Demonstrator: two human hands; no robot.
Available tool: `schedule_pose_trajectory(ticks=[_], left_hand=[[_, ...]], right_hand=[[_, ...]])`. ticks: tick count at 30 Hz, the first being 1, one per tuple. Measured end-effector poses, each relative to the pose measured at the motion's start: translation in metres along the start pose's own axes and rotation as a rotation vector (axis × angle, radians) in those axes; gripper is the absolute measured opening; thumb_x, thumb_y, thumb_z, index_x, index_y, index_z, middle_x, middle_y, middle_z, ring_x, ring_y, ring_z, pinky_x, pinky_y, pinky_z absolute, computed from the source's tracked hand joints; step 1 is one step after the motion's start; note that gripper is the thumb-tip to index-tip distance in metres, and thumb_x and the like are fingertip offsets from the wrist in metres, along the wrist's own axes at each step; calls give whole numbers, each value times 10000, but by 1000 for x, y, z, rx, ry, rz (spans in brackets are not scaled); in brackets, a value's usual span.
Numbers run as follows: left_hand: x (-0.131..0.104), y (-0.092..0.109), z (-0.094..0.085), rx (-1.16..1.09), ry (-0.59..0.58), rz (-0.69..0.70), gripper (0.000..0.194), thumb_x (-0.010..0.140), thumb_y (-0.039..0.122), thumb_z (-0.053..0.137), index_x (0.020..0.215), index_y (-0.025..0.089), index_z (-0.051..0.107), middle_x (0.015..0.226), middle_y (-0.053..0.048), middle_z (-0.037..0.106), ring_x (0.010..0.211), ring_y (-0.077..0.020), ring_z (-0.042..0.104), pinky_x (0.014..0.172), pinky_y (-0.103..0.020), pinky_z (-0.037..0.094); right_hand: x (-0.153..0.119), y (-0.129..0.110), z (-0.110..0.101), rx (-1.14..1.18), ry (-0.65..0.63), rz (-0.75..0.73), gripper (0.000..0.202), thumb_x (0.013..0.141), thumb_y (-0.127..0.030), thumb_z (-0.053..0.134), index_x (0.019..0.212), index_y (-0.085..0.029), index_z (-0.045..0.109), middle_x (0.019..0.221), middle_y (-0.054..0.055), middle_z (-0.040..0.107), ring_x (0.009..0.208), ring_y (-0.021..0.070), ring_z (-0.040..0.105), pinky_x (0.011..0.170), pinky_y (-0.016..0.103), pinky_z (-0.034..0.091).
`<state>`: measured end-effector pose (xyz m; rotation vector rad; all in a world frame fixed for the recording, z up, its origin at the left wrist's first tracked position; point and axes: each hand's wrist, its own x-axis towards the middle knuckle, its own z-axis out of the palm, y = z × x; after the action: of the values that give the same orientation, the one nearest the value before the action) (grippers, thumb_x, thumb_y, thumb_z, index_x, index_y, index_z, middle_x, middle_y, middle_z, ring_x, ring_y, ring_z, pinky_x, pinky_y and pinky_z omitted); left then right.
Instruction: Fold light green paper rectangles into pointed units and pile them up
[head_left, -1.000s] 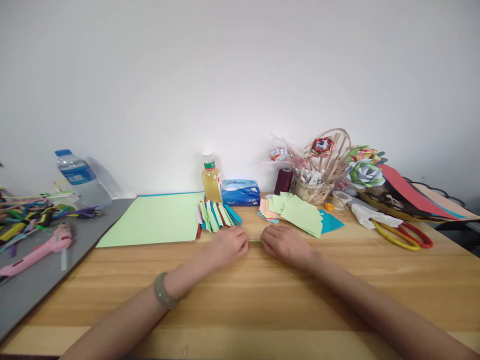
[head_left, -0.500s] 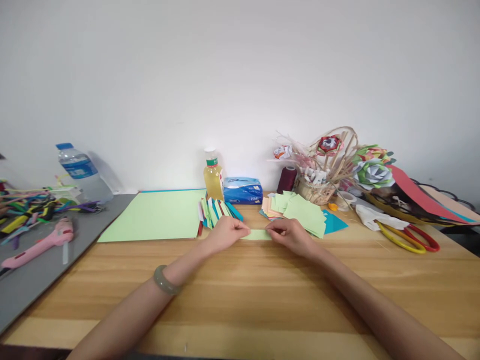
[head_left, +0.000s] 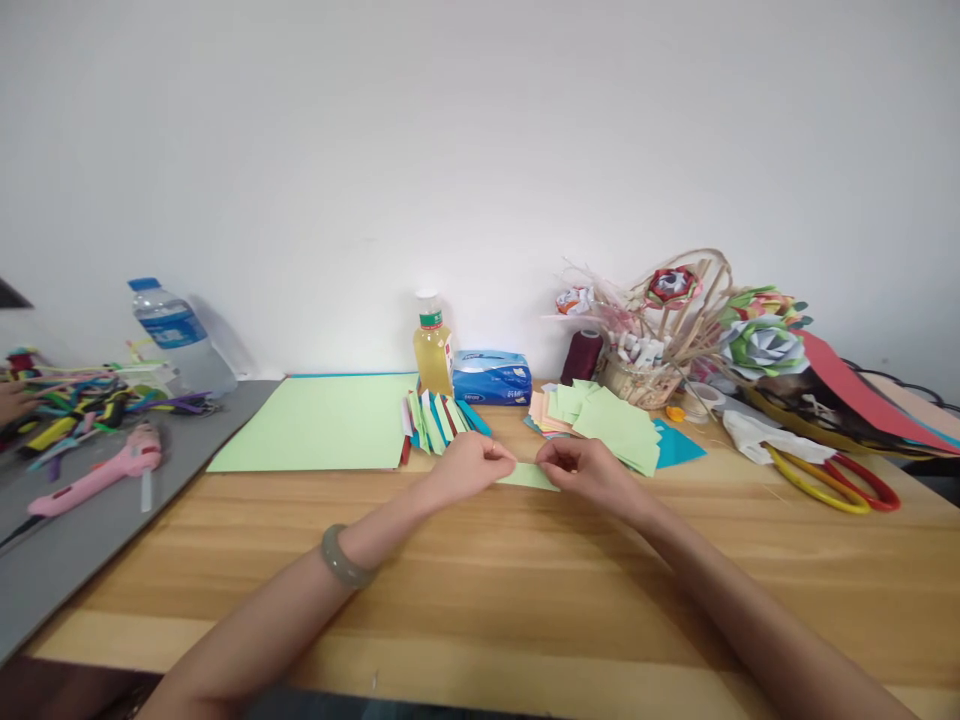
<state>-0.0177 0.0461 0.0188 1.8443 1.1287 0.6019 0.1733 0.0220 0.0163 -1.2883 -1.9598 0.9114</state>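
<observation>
A small strip of light green paper [head_left: 529, 478] is stretched between my two hands, just above the wooden table [head_left: 480, 580]. My left hand [head_left: 471, 466] pinches its left end between thumb and fingers. At the right end, my right hand [head_left: 589, 474] grips the same strip with its fingertips. Behind my left hand stand folded coloured paper pieces [head_left: 439, 420]. Loose light green squares [head_left: 616, 425] lie in a pile just beyond my right hand.
Large green sheets [head_left: 315, 425] lie at left, near a pink glue gun [head_left: 97, 482] and a water bottle [head_left: 180, 335]. Behind are a juice bottle [head_left: 433, 350] and tissue pack [head_left: 491, 379]. Scissors [head_left: 832, 483] lie right. Another person's hand [head_left: 13, 402] shows far left.
The view has shifted slightly, moving the table items rightward in the picture. The green strip now slants down to the right between my hands. Another person's hand shows more at the left edge.
</observation>
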Motion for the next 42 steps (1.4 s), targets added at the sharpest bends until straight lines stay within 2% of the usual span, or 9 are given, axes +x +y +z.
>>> schedule_pose_trajectory(ticks=[5,12,19,25,31,35,37,39,42], left_hand=[[-1,15,4,207,-14,3,220,673,243,523,472,162,558,471,39,369,522,-98,339,484,-214,247],[5,10,2,157,-57,-11,265,651,244,502,420,167,399,477,45,219,490,-86,213,448,-236,168],[9,-6,-16,65,-92,-51,173,628,230,515,517,137,609,481,35,453,489,-102,394,465,-223,272],[15,-14,-31,-24,-165,-60,153,605,228,564,573,133,680,547,-3,616,581,-143,569,564,-220,423],[9,-20,-55,-139,-119,-94,215,653,304,605,652,106,691,677,-77,689,713,-193,652,714,-294,499],[3,-15,-33,-410,-178,-13,342,654,347,707,902,113,678,884,-89,691,839,-189,635,756,-294,480],[2,-10,-14,-530,-199,41,481,594,314,771,1017,124,643,928,-88,682,776,-168,631,739,-290,472],[2,-5,2,-647,-223,75,551,576,312,790,1068,131,619,956,-88,674,774,-166,625,735,-293,468],[2,-3,14,-733,-231,110,478,633,348,759,1038,127,634,906,-80,681,824,-179,624,763,-293,453]], right_hand=[[-2,-2,2,-42,-13,-1,131,700,-212,482,696,-171,606,618,-15,584,553,111,489,501,220,356],[0,6,0,1,-46,15,144,705,-249,499,709,-168,618,640,-13,599,580,114,500,538,227,368],[-1,11,-18,62,-24,58,169,691,-320,535,637,-165,574,598,-21,545,536,97,469,495,217,352],[-2,16,-27,96,-11,99,203,664,-361,588,616,-163,586,569,-26,543,517,94,465,484,220,350],[-6,18,-45,126,140,166,297,630,-457,650,625,-162,609,566,-13,549,532,109,471,506,241,377],[-3,8,-26,302,155,177,330,649,-482,674,672,-156,629,614,-6,569,560,106,486,536,237,411],[-2,3,-12,474,162,189,315,663,-463,686,703,-155,634,653,-5,586,578,103,511,565,232,438],[-2,0,0,655,145,232,306,666,-443,702,748,-154,642,692,6,612,592,104,542,585,233,468],[-4,-3,9,848,106,287,299,669,-404,722,819,-154,656,744,26,650,587,99,571,572,215,495]])
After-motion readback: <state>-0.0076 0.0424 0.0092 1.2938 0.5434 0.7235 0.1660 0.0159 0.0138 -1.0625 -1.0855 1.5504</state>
